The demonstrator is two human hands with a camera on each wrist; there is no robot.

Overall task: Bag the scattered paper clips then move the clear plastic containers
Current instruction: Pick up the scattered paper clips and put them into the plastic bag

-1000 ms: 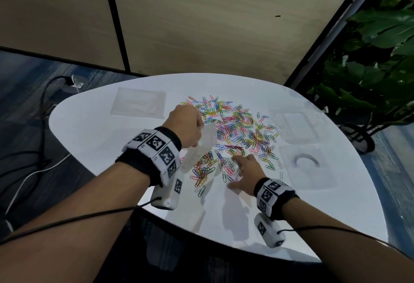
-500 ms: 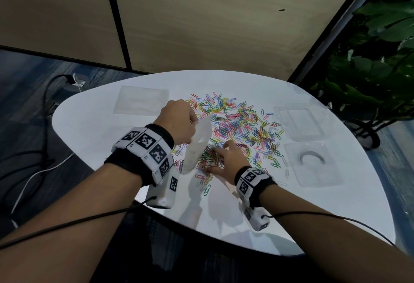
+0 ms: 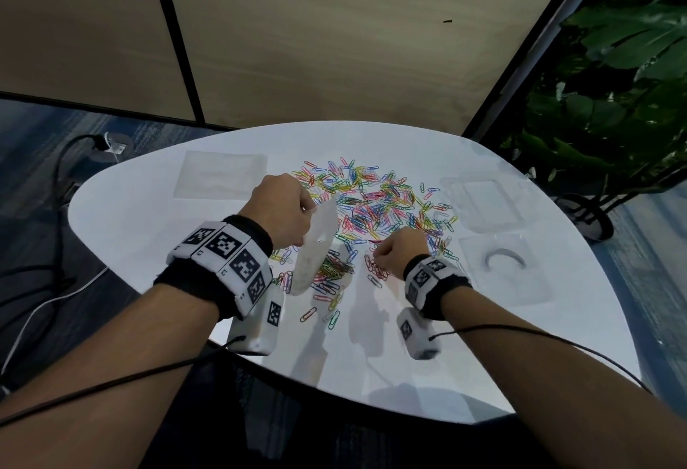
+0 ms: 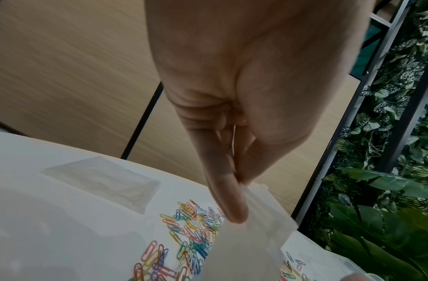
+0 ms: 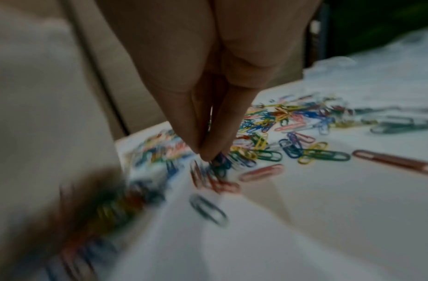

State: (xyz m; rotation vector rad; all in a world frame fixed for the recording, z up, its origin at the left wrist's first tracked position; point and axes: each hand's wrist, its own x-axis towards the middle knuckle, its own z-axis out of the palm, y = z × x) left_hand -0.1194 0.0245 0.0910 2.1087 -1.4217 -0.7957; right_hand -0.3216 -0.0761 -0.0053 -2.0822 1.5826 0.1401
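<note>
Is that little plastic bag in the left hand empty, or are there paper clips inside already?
Not empty. The bag, pinched by the left hand, shows coloured paper clips bunched at its lower end.

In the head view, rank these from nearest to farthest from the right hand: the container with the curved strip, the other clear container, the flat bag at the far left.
From the right hand:
1. Container with the curved strip, just right.
2. Other clear container, right, farther back.
3. Flat bag, far left, beyond the left hand.
</note>
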